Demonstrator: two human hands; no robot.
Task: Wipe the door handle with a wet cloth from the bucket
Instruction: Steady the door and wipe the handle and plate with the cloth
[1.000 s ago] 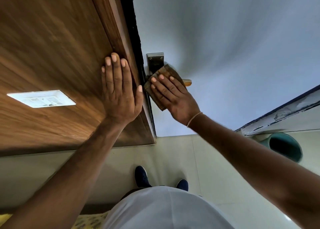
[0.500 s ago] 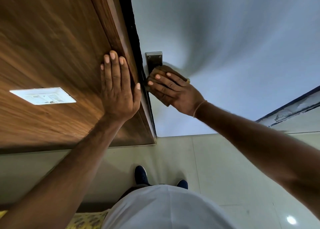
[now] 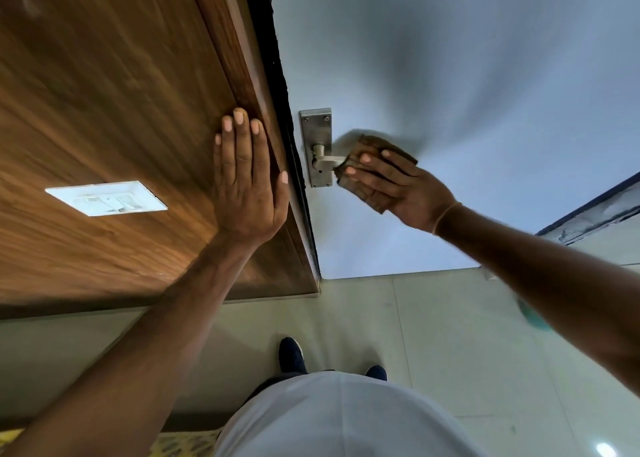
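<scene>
A metal door handle [image 3: 325, 160] on a steel backplate [image 3: 316, 134] sits on the pale door [image 3: 450, 75]. My right hand [image 3: 398, 186] presses a brown folded cloth [image 3: 374, 148] over the outer end of the lever; the lever's base and the plate are uncovered. My left hand [image 3: 247, 183] lies flat, fingers together, on the wooden frame panel [image 3: 121, 93] just left of the door's edge, holding nothing. A teal bucket [image 3: 535, 318] shows only as a blurred sliver behind my right forearm.
A white switch plate [image 3: 105, 198] is set in the wooden panel at the left. Pale floor tiles [image 3: 433, 335] spread below, with my dark shoes [image 3: 292, 354] near the door's foot. A dark-edged ledge [image 3: 588, 214] runs at the right.
My right hand slid the cloth rightwards along the lever, off the backplate, so the plate and the lever's base now show. My left hand stayed flat on the wood.
</scene>
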